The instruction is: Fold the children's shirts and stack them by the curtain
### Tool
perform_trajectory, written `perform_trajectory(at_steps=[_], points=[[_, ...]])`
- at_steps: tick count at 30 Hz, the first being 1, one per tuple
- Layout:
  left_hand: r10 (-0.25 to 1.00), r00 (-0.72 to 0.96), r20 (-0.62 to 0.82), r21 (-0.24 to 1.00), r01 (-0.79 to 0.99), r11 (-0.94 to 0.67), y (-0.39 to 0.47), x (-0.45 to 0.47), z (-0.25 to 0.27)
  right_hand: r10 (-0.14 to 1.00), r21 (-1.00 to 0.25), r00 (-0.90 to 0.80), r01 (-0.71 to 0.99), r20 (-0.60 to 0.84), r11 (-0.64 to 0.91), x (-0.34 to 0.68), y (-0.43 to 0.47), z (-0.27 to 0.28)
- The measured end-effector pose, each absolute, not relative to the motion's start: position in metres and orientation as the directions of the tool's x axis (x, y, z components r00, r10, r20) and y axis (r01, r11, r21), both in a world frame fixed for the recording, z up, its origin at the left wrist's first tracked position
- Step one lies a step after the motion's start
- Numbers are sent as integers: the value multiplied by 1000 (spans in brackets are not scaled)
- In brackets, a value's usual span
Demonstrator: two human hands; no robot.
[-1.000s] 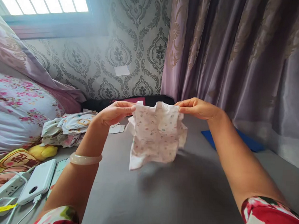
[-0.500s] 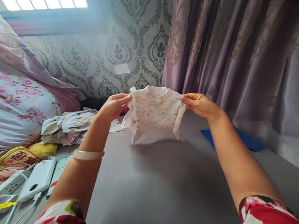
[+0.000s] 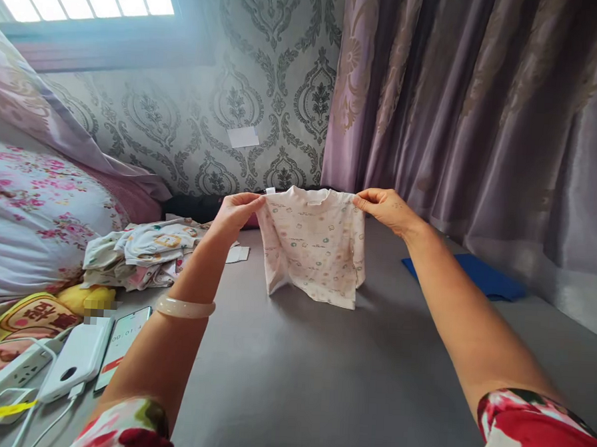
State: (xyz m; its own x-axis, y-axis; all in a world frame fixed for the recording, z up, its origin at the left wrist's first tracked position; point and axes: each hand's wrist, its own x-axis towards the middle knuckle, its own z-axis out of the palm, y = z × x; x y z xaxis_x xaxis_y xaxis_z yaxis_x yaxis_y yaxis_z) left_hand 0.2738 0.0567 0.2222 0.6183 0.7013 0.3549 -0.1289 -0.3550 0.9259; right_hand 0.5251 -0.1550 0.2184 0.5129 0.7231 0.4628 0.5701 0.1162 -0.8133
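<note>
A small pale pink baby shirt [image 3: 312,244] with a scattered print hangs upright between my hands, neckline at the top. My left hand [image 3: 239,210] pinches its shoulder on the left, beside a small white tag. At the opposite shoulder, my right hand [image 3: 387,208] grips the fabric between thumb and fingers. The shirt's lower edge hangs down close to the grey sheet [image 3: 280,382]; whether it touches is hard to tell. A pale bangle [image 3: 184,308] circles my left forearm.
Left of the shirt lies a pile of baby clothes [image 3: 150,249]. Nearer are a phone [image 3: 125,344], a white power bank [image 3: 78,359], a power strip [image 3: 18,372] and cables. A blue flat item [image 3: 486,277] lies right, below the curtain [image 3: 484,126]. A floral pillow [image 3: 43,217] stands left.
The shirt has swung from billowing, with its lower part blurred and lifted, to hanging straight down with its front spread. Both hands have dropped slightly and come a little closer together.
</note>
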Motion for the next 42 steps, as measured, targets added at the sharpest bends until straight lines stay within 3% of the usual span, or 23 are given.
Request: perform_trajectory(at_steps=[6, 12, 16, 19, 26, 30, 34, 38, 42], points=[[753, 502, 425, 899, -134, -418, 55, 291, 214, 647, -717, 499, 689, 576, 106, 530, -142, 204], [719, 351, 600, 771, -12, -637, 57, 301, 203, 509, -446, 418, 892, 752, -73, 522, -142, 198], [575, 225, 786, 547, 178, -818, 50, 291, 202, 430, -257, 300, 954, 852, -156, 511, -151, 197], [432, 192, 881, 391, 220, -894, 37, 276, 200, 401, -178, 251, 961, 881, -210, 500, -163, 195], [256, 128, 958, 203, 328, -923, -9, 230, 197, 350, -87, 149, 979, 925, -186, 464, -206, 201], [188, 125, 974, 122, 411, -904, -27, 208, 214, 370, -83, 129, 987, 920, -138, 449, -223, 222], [246, 199, 948, 141, 430, -892, -21, 207, 218, 435, -155, 189, 981, 880, -113, 449, -219, 230], [356, 340, 871, 153, 499, -853, 0, 221, 181, 597, -246, 283, 958, 751, -145, 465, -195, 197], [488, 463, 740, 169, 575, -801, 21, 238, 114, 744, -241, 365, 931, 560, -275, 478, -170, 136]])
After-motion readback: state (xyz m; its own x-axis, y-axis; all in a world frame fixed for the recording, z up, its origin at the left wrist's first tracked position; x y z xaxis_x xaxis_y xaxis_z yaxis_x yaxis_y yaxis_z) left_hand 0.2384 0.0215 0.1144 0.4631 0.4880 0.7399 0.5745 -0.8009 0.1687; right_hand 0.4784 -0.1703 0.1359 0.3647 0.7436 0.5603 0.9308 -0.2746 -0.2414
